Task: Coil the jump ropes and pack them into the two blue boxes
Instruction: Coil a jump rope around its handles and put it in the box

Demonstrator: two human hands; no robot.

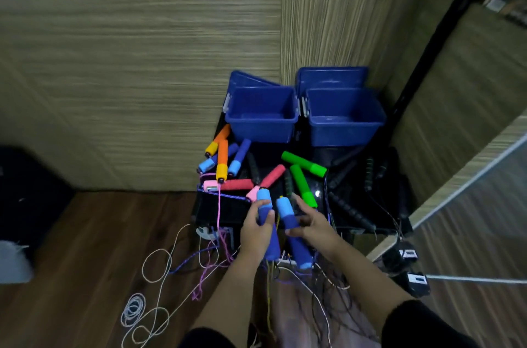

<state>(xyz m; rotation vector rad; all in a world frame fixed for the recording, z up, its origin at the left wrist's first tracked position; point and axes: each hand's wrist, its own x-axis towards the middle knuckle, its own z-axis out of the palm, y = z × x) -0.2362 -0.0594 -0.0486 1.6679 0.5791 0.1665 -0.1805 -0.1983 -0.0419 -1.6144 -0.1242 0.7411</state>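
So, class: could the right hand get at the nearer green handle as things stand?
Probably not at once: the right hand grips a blue handle. The nearer green handle lies uncovered just beyond its fingertips, so once freed, likely yes.

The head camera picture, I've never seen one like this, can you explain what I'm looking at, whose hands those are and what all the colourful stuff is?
There is no machine here. A camera worn on a person's head looks forward and down, so the two bare arms reaching in from the bottom are that person's own.

The left hand holds one blue foam jump rope handle with a light blue cap in a curled grip. The right hand holds the matching second blue foam handle.

Ahead, on a low black table, lie more foam handles: orange, red, green, blue and black. Behind them stand two open blue plastic boxes, both empty. Thin cords trail loose on the wooden floor.
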